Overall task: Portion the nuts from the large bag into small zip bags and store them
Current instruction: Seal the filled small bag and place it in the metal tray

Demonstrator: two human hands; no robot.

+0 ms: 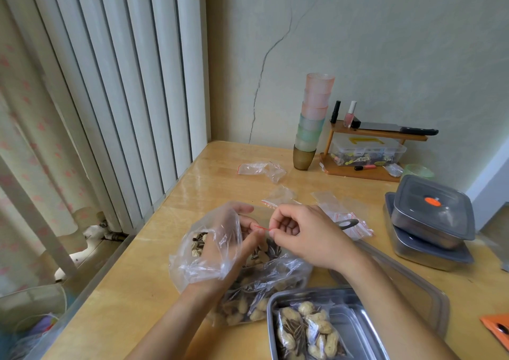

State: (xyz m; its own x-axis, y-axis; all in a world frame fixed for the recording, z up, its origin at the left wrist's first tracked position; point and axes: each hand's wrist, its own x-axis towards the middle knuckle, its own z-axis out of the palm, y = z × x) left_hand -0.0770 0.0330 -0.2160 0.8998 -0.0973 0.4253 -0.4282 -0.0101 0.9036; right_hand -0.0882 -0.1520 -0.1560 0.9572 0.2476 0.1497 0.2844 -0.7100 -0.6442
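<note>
My left hand (220, 238), inside a thin clear plastic glove, and my bare right hand (300, 233) pinch the red zip edge of a small zip bag (265, 242) between them, just above the large bag. That large clear bag (253, 291) of peanuts and striped seeds lies on the wooden table (132, 285) under my hands. One filled small zip bag (308, 332) lies in a steel tray (355, 302) at the front.
Empty small zip bags lie at the back (261, 169), behind my hands (279, 196) and in a pile to the right (344, 213). Stacked lidded steel containers (432, 219) stand right. Stacked cups (312, 123) and a wooden rack (369, 150) stand by the wall. A tray lid (407, 285) lies beside the tray.
</note>
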